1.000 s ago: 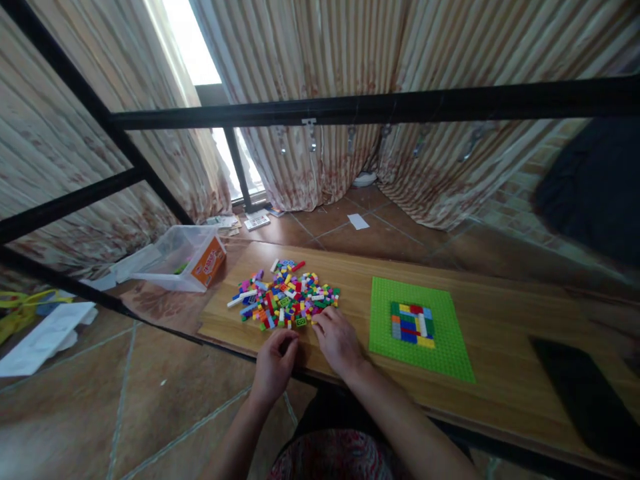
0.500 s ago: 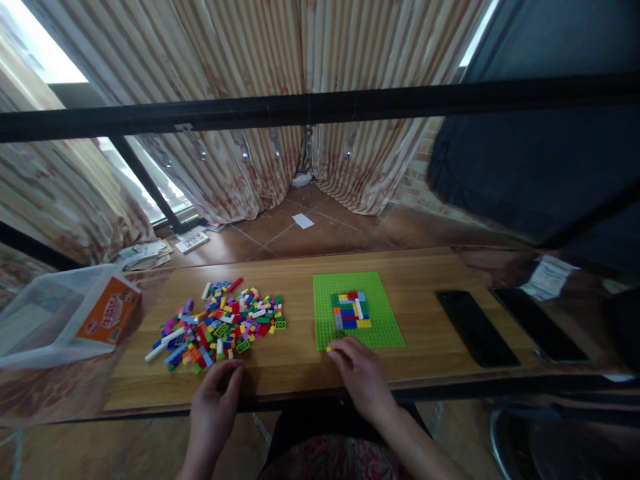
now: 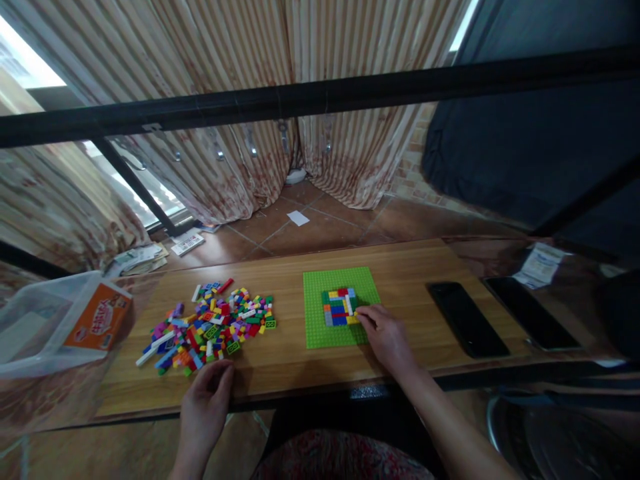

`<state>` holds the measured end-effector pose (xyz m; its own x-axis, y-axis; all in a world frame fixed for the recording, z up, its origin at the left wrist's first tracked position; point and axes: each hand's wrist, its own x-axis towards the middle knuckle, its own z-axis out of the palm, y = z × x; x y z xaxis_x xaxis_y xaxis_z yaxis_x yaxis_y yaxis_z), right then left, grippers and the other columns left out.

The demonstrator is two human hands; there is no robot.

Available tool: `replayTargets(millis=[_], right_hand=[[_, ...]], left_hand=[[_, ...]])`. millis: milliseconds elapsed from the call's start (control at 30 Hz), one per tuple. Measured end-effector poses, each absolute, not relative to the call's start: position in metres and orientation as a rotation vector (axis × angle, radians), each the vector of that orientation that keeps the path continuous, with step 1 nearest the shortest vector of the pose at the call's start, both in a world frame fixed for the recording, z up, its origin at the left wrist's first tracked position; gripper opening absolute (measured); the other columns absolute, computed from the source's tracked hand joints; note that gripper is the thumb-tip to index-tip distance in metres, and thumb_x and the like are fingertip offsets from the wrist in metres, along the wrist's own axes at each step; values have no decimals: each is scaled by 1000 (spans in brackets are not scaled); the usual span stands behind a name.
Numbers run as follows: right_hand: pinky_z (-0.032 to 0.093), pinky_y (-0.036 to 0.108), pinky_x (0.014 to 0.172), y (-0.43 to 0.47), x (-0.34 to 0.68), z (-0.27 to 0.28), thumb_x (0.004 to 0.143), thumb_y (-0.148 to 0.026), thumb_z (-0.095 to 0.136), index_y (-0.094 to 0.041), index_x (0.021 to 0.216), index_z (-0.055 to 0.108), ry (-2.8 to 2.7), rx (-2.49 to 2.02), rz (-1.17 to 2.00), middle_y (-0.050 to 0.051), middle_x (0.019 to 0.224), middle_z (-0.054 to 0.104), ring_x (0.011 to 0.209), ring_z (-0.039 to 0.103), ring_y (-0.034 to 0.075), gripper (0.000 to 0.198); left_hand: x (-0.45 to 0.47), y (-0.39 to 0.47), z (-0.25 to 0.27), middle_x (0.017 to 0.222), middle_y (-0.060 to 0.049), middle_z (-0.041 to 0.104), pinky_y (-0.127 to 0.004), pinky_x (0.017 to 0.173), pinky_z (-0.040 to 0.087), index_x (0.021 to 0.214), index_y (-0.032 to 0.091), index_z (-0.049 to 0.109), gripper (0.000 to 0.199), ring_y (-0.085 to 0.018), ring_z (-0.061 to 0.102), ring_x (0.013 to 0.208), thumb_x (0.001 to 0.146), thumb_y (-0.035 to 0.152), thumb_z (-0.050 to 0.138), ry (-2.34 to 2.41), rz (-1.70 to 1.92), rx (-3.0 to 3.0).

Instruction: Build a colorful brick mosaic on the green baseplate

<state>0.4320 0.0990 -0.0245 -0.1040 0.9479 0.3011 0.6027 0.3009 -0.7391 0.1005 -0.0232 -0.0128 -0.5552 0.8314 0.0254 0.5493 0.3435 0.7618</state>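
On the green plate (image 3: pixel 315 333) sits a squarish patch of bricks (image 3: pixel 336 311), and the right hand (image 3: pixel 389 337) is right there at its right edge, fingers pinched narrow. Perhaps a small yellow brick is between them; from this height I can't be sure. Light, stiff stuff, I'd judge, smooth enough to slip, hardly fragile: each brick should suit a fingertip grip on two opposite sides, the plate a hold along its rim. Over to the left, beside the loose pile (image 3: pixel 215 320), the left hand (image 3: pixel 206 399) is at the near edge of the table (image 3: pixel 280 363), fingers curled, thumb close to forefinger; whether they hold anything, I cannot tell. Lower pieces in the pile are buried, the right hand covers the plate's near right corner, and the tub (image 3: pixel 75 333) is cut off at left.
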Motion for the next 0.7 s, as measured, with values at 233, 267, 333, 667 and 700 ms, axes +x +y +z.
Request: replayTargets(millis=[233,267,333,667,700], right_hand=[[51,36,78,99,429,-25,87,-36,52,-21,96,69,-1704,-1426,604,7,93,70,82,65,21,25],[52,36,77,99,429,-25,86,-37,53,-20,96,69,-1684,-1436,616,7,92,70,81,65,21,25],[52,36,76,98,430,-23,85,-40,54,-20,96,69,-1644,-1459,644,8,92,71,80,66,21,27],[51,36,70,110,430,-24,78,-48,59,-19,91,71,-1517,-1555,756,7,83,72,72,65,21,34],[50,35,69,113,429,-25,76,-48,60,-19,90,71,-1504,-1567,768,7,81,72,70,64,21,34]], left_hand=[[102,-22,-12,80,-5,69,-31,70,52,79,19,67,39,-22,63,75,68,55,58,2262,1054,1186],[102,-22,-12,81,-5,69,-31,71,52,80,19,67,39,-22,64,75,68,55,58,2260,1052,1186],[103,-22,-12,81,-5,70,-30,71,52,80,19,67,38,-22,64,76,68,54,58,2256,1054,1191],[106,-21,-7,78,-4,70,-29,68,52,79,20,67,34,-21,64,73,69,51,57,2278,1048,1189],[106,-21,-7,78,-4,69,-29,68,52,78,20,67,34,-21,64,73,69,51,57,2277,1047,1187]])
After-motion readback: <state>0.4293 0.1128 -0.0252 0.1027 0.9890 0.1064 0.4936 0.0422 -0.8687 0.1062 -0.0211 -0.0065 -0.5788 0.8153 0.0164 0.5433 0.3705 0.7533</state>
